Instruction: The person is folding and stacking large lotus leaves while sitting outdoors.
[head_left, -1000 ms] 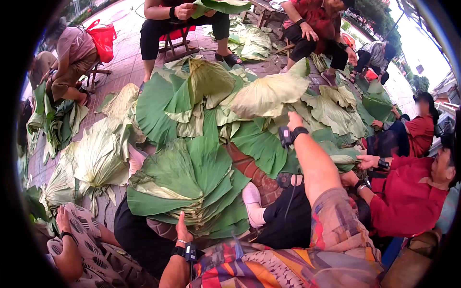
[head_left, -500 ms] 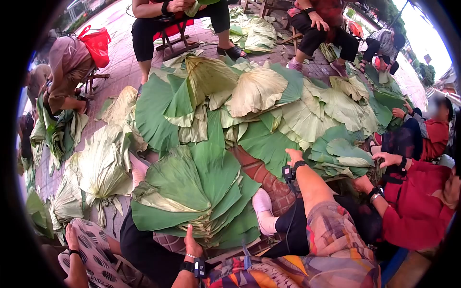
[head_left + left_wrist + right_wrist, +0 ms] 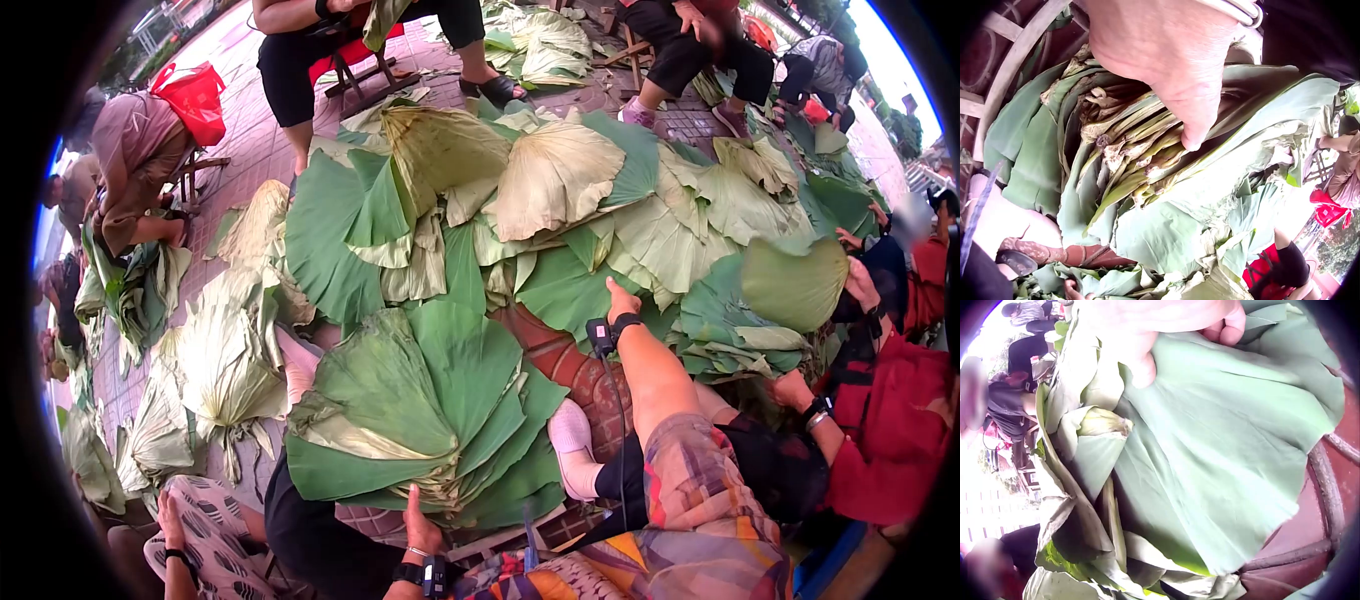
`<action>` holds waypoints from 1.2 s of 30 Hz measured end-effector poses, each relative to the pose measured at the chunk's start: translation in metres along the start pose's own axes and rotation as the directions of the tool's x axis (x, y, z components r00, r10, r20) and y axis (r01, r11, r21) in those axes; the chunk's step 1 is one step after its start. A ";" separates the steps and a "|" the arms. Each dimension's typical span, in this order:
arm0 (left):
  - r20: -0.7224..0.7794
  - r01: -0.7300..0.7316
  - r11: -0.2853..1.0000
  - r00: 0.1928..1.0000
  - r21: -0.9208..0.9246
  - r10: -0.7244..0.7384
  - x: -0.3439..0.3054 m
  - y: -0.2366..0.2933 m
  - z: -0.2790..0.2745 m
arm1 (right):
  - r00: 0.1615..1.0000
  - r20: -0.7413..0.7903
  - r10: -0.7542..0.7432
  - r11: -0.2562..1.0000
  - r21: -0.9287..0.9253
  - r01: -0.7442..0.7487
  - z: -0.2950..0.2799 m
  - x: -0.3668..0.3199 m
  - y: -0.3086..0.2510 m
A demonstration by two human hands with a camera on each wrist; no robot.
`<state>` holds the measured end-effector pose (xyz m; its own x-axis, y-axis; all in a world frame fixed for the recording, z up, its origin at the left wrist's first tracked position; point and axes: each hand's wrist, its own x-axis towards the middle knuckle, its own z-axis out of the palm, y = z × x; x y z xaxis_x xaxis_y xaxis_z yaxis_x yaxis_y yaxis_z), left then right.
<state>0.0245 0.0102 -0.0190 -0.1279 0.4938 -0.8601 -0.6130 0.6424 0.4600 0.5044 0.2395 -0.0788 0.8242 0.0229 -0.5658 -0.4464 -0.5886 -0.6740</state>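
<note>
A fanned stack of green lotus leaves (image 3: 400, 380) lies across the wearer's lap, its brownish stem ends (image 3: 1129, 147) gathered toward the body. My left hand (image 3: 420, 525) holds the stack at those ends. In the left wrist view its thumb lies over the stems, the other fingers hidden. Farther forward, my right hand (image 3: 622, 303) is over the right edge of a broad green lotus leaf (image 3: 565, 295) at the near side of a large heap. The right wrist view shows that leaf (image 3: 1210, 431) spreading below the hand, with thumb and bent fingers apart.
Dried pale lotus leaves (image 3: 560, 180) top the heap beyond. More pale leaves (image 3: 225, 360) are bundled on the paving at left. At right, a person in red (image 3: 885, 420) handles a green leaf (image 3: 795, 285). Others sit around on low stools, one beside a red bag (image 3: 195, 105).
My right hand has left the pale leaf, which was raised and now lies back on the heap, and come down to the green leaf. The neighbour at right has lifted a leaf.
</note>
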 end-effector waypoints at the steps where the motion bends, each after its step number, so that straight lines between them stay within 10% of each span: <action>1: -0.004 0.005 1.000 1.000 0.002 -0.005 0.001 0.000 -0.001 | 1.000 -0.006 0.006 1.000 0.016 -0.006 -0.006 -0.007 -0.005; 14: 0.118 0.049 0.999 0.992 -0.025 -0.045 0.019 -0.008 -0.015 | 0.987 0.153 -0.051 0.955 0.297 0.003 -0.023 -0.007 -0.076; 22: 0.103 0.020 0.999 0.995 -0.036 -0.016 -0.010 0.004 0.005 | 0.763 0.536 -0.362 0.851 0.524 0.036 -0.034 -0.004 -0.215; 27: 0.091 0.010 1.000 0.996 0.001 -0.010 -0.005 0.005 0.002 | 0.772 0.409 -0.486 0.760 0.634 0.143 -0.046 -0.038 -0.291; 36: 0.113 0.018 1.000 0.993 -0.003 -0.018 0.010 0.001 -0.006 | 0.540 0.192 -0.819 0.414 0.850 0.325 -0.137 -0.176 -0.383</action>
<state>0.0176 0.0120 -0.0281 -0.0283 0.5455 -0.8377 -0.6174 0.6495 0.4438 0.5778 0.3505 0.3442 0.7440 0.6499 0.1551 -0.2129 0.4507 -0.8669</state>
